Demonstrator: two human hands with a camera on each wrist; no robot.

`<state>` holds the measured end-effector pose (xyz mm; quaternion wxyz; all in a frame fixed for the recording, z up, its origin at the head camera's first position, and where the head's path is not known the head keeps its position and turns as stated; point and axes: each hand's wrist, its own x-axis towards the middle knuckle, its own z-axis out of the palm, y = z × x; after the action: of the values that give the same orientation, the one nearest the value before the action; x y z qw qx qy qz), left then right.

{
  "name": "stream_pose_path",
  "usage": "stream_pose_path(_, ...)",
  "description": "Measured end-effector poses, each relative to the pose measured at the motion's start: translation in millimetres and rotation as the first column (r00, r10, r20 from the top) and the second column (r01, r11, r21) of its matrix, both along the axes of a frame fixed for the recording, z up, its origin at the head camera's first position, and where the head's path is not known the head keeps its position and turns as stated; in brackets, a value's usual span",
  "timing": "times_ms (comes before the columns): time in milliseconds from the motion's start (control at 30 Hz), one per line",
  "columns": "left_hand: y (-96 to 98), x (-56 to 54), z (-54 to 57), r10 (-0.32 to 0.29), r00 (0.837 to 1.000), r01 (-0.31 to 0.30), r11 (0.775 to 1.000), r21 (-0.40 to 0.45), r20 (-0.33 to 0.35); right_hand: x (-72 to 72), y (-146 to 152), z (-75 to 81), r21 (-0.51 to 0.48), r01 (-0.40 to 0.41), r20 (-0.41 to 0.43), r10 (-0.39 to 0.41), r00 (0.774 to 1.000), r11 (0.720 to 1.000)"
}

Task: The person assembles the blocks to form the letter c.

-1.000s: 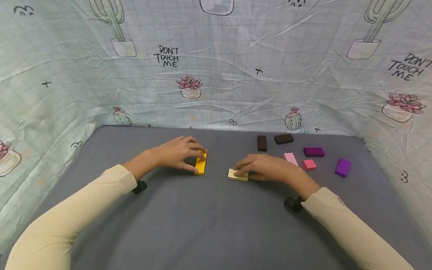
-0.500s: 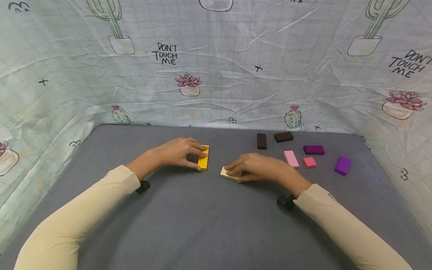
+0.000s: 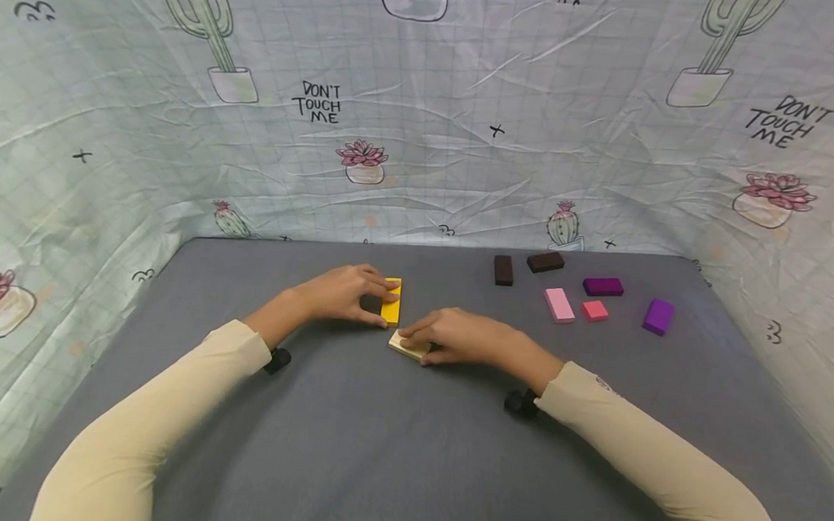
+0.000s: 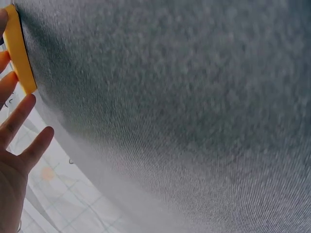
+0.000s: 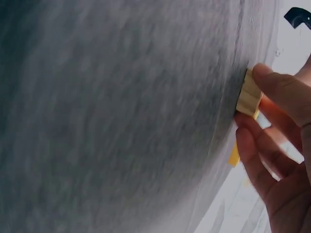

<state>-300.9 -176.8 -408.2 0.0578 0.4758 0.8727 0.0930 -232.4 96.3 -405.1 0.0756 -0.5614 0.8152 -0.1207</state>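
In the head view, my left hand [image 3: 346,294] holds a flat yellow block [image 3: 392,311] on the grey table, thumb at its near end and fingertips toward the far end. Ring and little fingers reach out nearly straight in the left wrist view, beside the same yellow block [image 4: 19,53]. My right hand [image 3: 459,335] grips a pale wooden block [image 3: 404,346], which lies slanted just nearer than the yellow one. Whether the two blocks touch is hard to tell. The right wrist view has the wooden block [image 5: 250,94] between thumb and fingers.
Toward the back right of the grey table [image 3: 377,449] lie two dark brown blocks [image 3: 504,271], a pink block [image 3: 560,306], a small coral block [image 3: 595,311] and two purple blocks [image 3: 659,317]. A cactus-print cloth [image 3: 433,110] walls the back and sides.
My right hand has slid the wooden block left and slightly nearer, up to the yellow block's near end, turning it a little. My left hand has stayed almost still on the yellow block.
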Motion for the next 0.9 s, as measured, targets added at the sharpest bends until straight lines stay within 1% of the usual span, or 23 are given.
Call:
stream_pose_path(167, -1.7, 3.9, -1.9, 0.006, 1.0, -0.006, 1.0, 0.004, -0.013, 5.6, -6.8, -1.8, 0.002, 0.048, -0.03, -0.048, 0.998, 0.999)
stream_pose_path(333, -3.5, 6.8, -2.4, 0.012, 1.0, -0.012, 1.0, -0.001, -0.001, 10.7, -10.7, -2.0, -0.013, 0.075, -0.061, -0.076, 0.995, 0.997)
stream_pose_path(567, -3.3, 10.3, -0.4, 0.009, 1.0, -0.009, 1.0, 0.007, -0.005, 14.3, -17.7, -0.9, -0.006, 0.125, -0.054, -0.125, 0.991, 0.992)
stream_pose_path(733, -3.4, 12.2, 0.6, 0.018, 1.0, -0.018, 1.0, -0.008, -0.022, 14.9, -20.5, -0.4, 0.008, 0.128, -0.076, -0.127, 0.989, 0.992)
stream_pose_path(900, -3.1, 13.5, 0.1, 0.021, 0.999, -0.022, 1.0, -0.011, -0.032, 14.3, -17.2, -0.6, 0.007, 0.087, -0.147, -0.085, 0.985, 0.996)
